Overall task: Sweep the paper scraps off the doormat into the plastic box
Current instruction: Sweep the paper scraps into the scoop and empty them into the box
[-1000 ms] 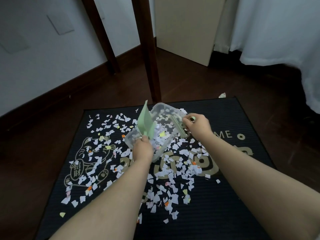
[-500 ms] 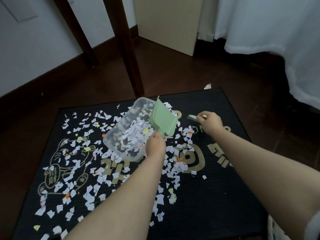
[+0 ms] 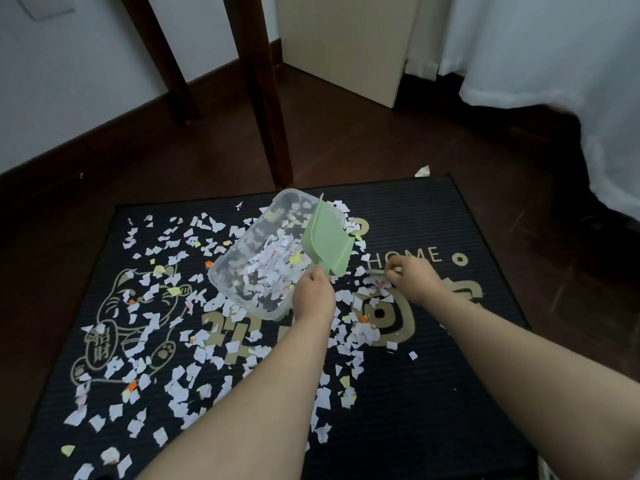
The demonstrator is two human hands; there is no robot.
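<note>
Doormat (image 3: 450, 393): black, flat on dark wood floor; gold cat drawing on L side, "HOME" print on R.
Scraps (image 3: 180, 386): mostly white paper bits, some yellow/orange, strewn over L and mid mat; thickest btwn the two forearms.
Box (image 3: 227, 271): clear plastic, on the mat near its far edge, approx. centre; part-filled w/ scraps.
Left hand (image 3: 313, 296): fingers curled round dustpan handle, just beside box's near R corner.
Dustpan (image 3: 327, 242): pale green, tipped up on edge over box's R side.
Right hand (image 3: 412, 277): low over mat below "HOME", fingers pinching a small tool w/ green tip; too blurred to name.
Stray scrap (image 3: 423, 170): on floor, just past mat's far edge.
</note>
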